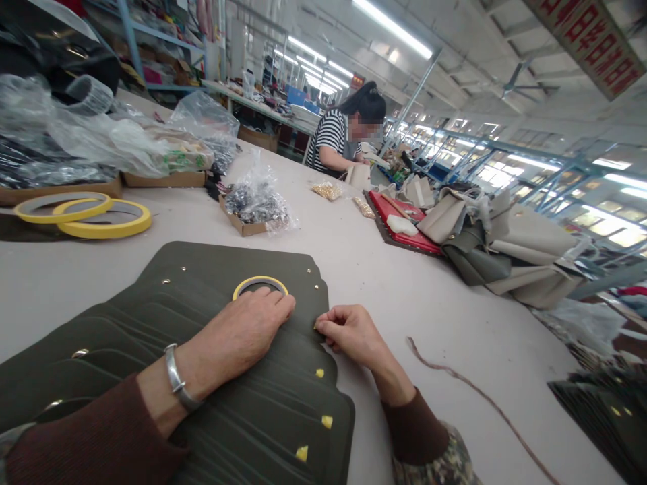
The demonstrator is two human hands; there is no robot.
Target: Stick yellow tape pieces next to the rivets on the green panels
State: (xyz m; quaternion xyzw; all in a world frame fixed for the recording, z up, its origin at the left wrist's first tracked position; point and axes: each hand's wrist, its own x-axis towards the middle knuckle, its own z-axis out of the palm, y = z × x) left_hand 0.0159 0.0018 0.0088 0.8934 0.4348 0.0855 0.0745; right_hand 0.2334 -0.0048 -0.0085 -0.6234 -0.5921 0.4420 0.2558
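Note:
Overlapping dark olive panels [202, 364] with small metal studs fan out in front of me on the table. My left hand [242, 330] lies over them, its fingers curled on the near edge of a roll of yellow tape [240, 287]. At the panels' right edge, the thumb and fingers of my right hand [354, 333] pinch a small bit of yellow tape [317, 325], mostly hidden by the fingertips. Nearer to me, short pieces of yellow tape [327, 422] stick to the edges of several panels.
Two larger yellow tape rolls [121, 225] lie at left, near plastic bags [126, 145]. A small carton [247, 225] holds bagged black parts. A brown cord [465, 380] and dark panels [601, 411] lie at right. Beige and olive pieces [526, 236] are piled beyond. A co-worker [333, 138] sits across.

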